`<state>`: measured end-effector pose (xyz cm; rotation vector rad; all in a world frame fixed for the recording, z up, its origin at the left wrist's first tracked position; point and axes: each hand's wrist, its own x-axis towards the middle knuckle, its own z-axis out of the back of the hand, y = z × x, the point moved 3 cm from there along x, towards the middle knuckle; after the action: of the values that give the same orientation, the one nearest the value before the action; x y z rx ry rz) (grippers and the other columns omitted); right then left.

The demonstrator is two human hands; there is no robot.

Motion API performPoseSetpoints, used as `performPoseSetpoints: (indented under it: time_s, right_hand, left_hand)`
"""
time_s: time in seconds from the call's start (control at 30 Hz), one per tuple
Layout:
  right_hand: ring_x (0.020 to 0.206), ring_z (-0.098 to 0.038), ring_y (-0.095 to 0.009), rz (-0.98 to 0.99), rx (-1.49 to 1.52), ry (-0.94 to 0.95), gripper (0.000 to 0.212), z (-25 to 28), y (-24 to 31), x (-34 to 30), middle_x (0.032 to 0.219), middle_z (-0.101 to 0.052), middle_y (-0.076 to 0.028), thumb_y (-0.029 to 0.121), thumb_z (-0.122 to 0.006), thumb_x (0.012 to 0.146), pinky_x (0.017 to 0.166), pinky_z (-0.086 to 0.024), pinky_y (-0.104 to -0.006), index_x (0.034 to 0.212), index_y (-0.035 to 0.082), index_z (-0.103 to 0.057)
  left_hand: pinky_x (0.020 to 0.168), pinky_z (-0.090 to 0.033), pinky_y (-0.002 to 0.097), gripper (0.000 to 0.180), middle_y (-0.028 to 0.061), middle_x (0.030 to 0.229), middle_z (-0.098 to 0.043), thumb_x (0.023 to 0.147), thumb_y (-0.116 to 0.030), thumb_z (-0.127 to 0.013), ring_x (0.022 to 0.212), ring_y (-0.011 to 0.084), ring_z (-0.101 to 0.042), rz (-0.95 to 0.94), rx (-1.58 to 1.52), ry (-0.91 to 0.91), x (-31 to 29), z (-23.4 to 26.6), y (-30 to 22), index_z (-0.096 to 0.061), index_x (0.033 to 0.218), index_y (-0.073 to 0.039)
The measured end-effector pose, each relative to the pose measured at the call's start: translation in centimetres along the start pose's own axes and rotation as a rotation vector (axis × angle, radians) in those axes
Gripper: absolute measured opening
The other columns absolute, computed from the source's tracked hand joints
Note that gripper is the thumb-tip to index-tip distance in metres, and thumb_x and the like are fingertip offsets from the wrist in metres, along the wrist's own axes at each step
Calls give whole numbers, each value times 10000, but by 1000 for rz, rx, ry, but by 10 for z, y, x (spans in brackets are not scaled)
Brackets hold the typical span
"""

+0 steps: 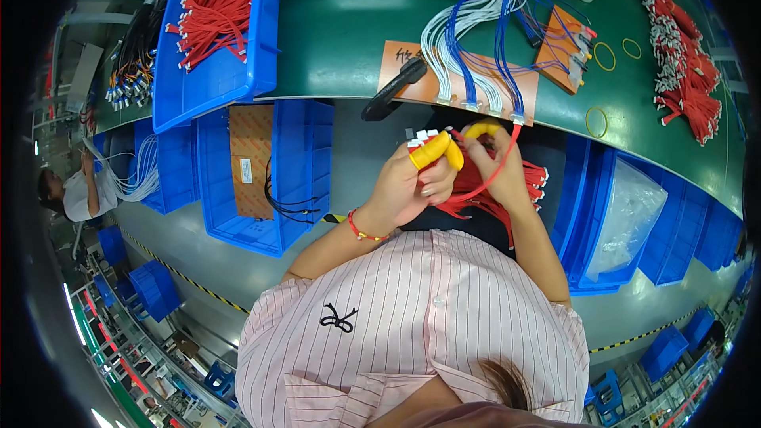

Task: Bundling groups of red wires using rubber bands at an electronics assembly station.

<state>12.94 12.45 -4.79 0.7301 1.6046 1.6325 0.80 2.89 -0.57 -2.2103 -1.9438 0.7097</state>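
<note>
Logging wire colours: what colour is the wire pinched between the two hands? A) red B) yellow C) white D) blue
A: the wire curving between the left hand and right hand is red, like the bundle in the lap; the yellow is only finger cots.

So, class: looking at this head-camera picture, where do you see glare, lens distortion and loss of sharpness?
Head view: glare streaks the green bench top and the clear bag; the fisheye bends the bench edge and blue bins into curves, with a black rim at the corners; the left hand, right hand and red wires at centre are sharp and evenly lit, while the outer edges smear.
</note>
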Motion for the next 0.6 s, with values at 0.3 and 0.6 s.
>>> performPoseSetpoints:
  time_s: [0.3, 0.6]
  right_hand:
    - [637, -528, -70, 190, -64, -132, 116, 10, 34, -30, 809, -582, -35, 30, -639, 885, 557, -431, -224, 953, -9, -553]
    - [684, -612, -159, 256, -392, 69, 154, 5, 57, -27, 836, -613, -67, 26, -641, 867, 619, -484, -274, 1019, 19, -623]
  left_hand:
    - [442, -191, 197, 292, -74, 643, -322, 1008, -211, -477, 493, 11, -240, -13, 201, -184, -15, 2, 8, -526, 1185, 17]
    - [442, -220, 203, 327, -26, 670, -453, 1022, -176, -433, 473, 23, -284, -220, 442, -132, 13, 7, -3, -550, 1214, 63]
